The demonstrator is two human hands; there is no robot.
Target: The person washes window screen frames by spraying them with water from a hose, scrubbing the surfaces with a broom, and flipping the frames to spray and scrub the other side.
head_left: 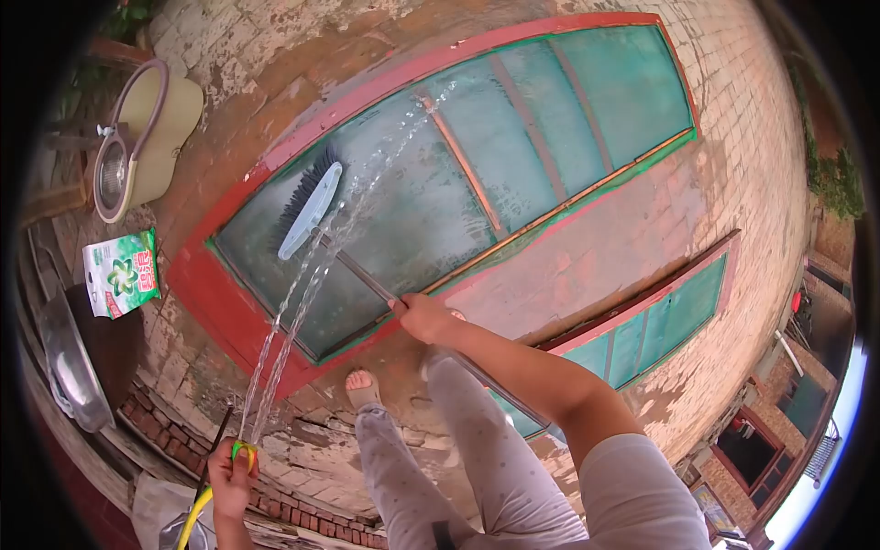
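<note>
My left hand (231,477) is closed round the end of a yellow hose (195,519), and two streams of water shoot from its nozzle (244,450) up across the glass. With my right hand (424,318) I grip the metal handle (357,273) of a long-handled brush. The brush head (312,210), pale blue with dark bristles, is over the near part of a red-framed glass door (385,197). That door lies flat on the brick ground, its panes wet. Whether the bristles touch the glass I cannot tell.
At the left stand a beige bucket-like container (165,137), a green and white packet (123,273) and a metal basin (78,367). A second red-framed panel (632,321) lies to the right. My foot (362,389) is close to the door's edge, on wet brick paving (302,440).
</note>
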